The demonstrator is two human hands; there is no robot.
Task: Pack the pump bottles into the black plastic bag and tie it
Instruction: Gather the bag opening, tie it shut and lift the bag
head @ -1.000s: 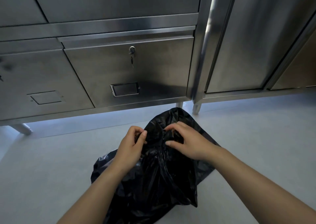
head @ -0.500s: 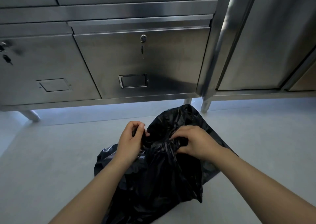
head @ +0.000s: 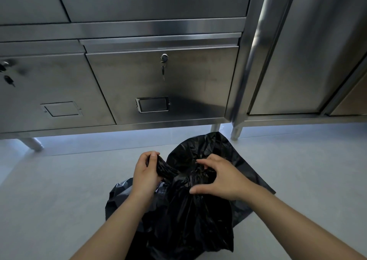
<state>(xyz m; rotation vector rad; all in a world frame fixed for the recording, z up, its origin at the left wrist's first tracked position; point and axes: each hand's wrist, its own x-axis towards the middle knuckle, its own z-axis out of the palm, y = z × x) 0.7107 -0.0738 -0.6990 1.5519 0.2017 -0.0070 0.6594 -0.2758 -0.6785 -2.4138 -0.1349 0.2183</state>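
A crumpled black plastic bag [head: 184,216] lies on the pale floor in front of me, its neck gathered near the top. My left hand [head: 146,173] is closed around a twisted strand of the bag's mouth, pulled out to the left. My right hand [head: 220,178] rests on the gathered neck just to the right, fingertips pinching the plastic and thumb spread below. No pump bottles are visible; whatever is in the bag is hidden by the plastic.
Stainless steel cabinets [head: 59,85] with locked drawers [head: 158,85] stand close behind the bag, raised on short legs [head: 236,132]. A key [head: 163,71] hangs from the middle drawer's lock. Grey floor [head: 49,190] spreads to the left and right of the bag.
My left hand has drawn a twisted strand of the bag's mouth out to the left. My right hand has shifted over the neck with its thumb spread wider. The view has moved slightly.
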